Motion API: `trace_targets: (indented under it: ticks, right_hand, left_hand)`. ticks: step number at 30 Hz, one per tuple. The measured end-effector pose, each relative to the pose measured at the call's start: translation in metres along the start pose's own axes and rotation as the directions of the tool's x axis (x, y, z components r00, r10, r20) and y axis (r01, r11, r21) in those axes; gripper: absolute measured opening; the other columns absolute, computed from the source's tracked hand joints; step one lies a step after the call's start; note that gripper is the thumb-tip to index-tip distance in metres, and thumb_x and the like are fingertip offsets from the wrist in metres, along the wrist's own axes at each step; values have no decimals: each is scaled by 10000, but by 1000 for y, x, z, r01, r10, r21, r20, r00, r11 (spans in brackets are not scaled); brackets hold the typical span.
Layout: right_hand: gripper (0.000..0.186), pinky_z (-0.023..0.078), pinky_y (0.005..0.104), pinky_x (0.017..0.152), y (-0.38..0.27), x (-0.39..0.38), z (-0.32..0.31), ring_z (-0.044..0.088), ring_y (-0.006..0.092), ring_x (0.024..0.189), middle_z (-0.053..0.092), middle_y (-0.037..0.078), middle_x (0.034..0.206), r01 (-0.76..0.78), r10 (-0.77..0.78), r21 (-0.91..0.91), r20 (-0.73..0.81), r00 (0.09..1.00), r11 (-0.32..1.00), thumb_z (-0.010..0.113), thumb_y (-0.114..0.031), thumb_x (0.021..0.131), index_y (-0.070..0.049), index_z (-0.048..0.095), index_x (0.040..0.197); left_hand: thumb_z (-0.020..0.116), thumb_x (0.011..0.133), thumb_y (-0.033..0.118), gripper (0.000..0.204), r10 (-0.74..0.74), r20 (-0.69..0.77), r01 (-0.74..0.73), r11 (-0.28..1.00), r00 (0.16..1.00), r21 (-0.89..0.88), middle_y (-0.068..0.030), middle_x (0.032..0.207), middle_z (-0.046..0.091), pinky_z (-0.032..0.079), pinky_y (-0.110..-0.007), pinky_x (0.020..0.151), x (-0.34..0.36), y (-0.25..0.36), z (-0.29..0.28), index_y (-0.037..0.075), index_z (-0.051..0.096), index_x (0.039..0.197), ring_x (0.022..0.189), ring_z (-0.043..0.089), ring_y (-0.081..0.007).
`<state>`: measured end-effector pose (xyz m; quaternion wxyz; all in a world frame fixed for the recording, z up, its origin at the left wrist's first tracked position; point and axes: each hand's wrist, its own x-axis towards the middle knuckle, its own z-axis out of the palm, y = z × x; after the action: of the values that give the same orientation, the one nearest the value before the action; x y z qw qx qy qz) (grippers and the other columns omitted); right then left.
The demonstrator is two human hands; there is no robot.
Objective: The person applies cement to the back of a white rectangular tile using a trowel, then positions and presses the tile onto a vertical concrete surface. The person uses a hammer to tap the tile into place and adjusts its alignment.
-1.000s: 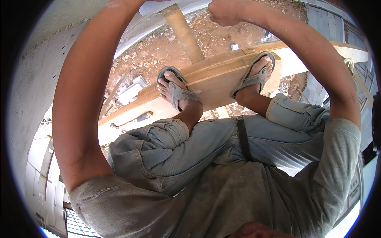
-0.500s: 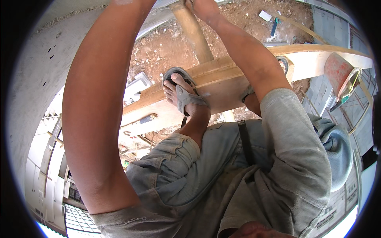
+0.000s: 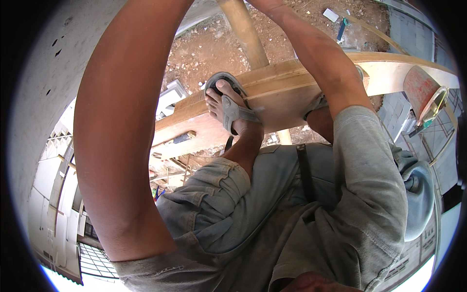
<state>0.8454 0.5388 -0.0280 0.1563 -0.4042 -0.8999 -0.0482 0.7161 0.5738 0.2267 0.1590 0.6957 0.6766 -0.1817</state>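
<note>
Both my arms are raised toward the top of the picture. My left forearm runs up past the upper edge, and my left hand is out of view. Of my right hand (image 3: 266,4), only the heel shows at the upper edge; its fingers are cut off, so what they hold or touch cannot be seen. A round wooden pole (image 3: 244,34) stands nearest to it, just left. Below my arms, my sandalled foot (image 3: 228,102) rests on a wooden plank (image 3: 277,104). My other foot is partly hidden behind my right arm.
A grey plastered wall (image 3: 41,97) curves along the left. A mortar-stained red bucket (image 3: 419,88) stands at the plank's right end. Far below lies rubble-strewn brown soil (image 3: 204,48) with a dark, teal-ended tool (image 3: 341,30). A dark tool (image 3: 184,137) lies on the plank's left part.
My right hand has moved up and right, mostly leaving the picture. The pole, plank and bucket appear slightly farther right as the view shifts.
</note>
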Motion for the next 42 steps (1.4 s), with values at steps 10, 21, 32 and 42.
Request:
trace_targets:
  ticks: [10, 21, 32, 42]
  right_hand:
    - [299, 549, 450, 630, -2, -22, -11, 679, 316, 703, 687, 128, 767, -313, 247, 268, 254, 935, 911, 616, -362, 879, -75, 677, 821]
    - [226, 537, 447, 539, -3, -8, 10, 669, 289, 610, 681, 95, 681, -188, 167, 173, 131, 977, 967, 583, -293, 850, -115, 686, 755]
    - [158, 525, 426, 528, -2, -9, -2, 656, 305, 595, 655, 91, 643, -175, 166, 238, 60, 984, 955, 624, -217, 809, -87, 671, 732]
    - [289, 521, 456, 826, 48, 29, -206, 665, 374, 904, 691, 179, 899, 177, -420, 383, 773, 475, 907, 685, -286, 867, -45, 666, 1025]
  left_hand:
    - [449, 828, 773, 1120, 4, -82, -3, 1000, 997, 3, -279, 1542, 261, 264, -536, 1141, -7, -2, 12, 24, 38, 1552, 1423, 290, -405]
    - [430, 833, 782, 1122, 8, -54, -9, 1000, 998, -7, -287, 1555, 218, 213, -548, 1165, -6, 0, 9, 34, 3, 1553, 1444, 238, -411]
    - [437, 844, 760, 1093, 7, -42, -7, 1000, 999, -10, -268, 1543, 265, 258, -544, 1139, -6, 1, 4, 38, 29, 1556, 1420, 290, -400]
    - [332, 860, 785, 1060, 8, 272, 38, 986, 962, -164, -254, 1598, 98, 144, -555, 1180, 11, 5, -3, 73, -25, 1559, 1470, 153, -425]
